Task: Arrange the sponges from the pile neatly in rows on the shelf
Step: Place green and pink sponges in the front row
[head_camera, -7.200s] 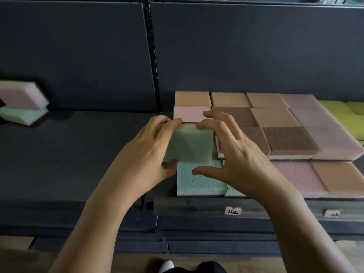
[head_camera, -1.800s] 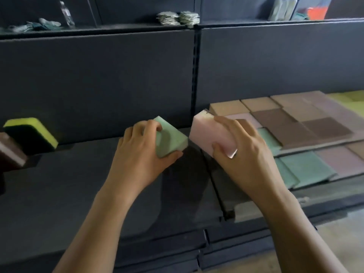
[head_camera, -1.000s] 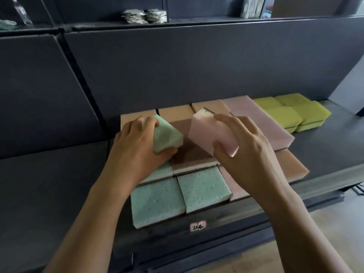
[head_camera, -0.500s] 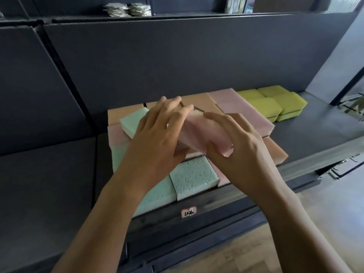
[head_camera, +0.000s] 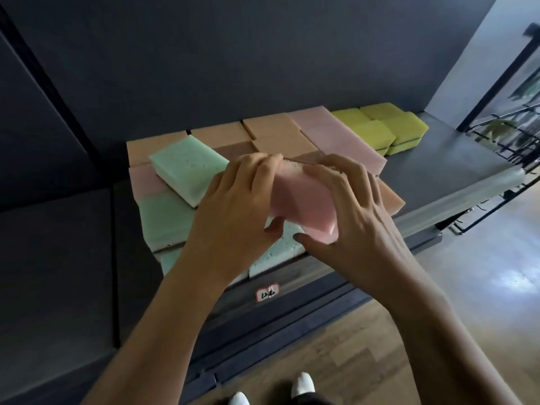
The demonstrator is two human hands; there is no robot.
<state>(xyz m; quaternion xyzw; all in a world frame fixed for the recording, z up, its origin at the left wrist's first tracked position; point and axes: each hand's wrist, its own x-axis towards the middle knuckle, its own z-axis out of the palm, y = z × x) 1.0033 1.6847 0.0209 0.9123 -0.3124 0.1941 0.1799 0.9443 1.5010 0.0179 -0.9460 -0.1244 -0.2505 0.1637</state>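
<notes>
Since your left hand [head_camera: 233, 211] let green sponge [head_camera: 187, 173] go askew atop rows [head_camera: 271, 135], it joins right hand [head_camera: 350, 211] gripping pink sponge [head_camera: 301, 203]; straighten both.

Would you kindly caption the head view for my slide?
Left hand and right hand hold a pink sponge over the sponge rows on the shelf.

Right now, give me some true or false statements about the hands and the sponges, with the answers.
1. Both the left hand and the right hand hold the pink sponge. True.
2. The left hand grips the green sponge. False: it lies free, askew on other sponges.
3. The yellow sponges sit right of all the others. True.
4. The shelf bears no label on its front edge. False: a small one is stuck there, below the hands.
</notes>
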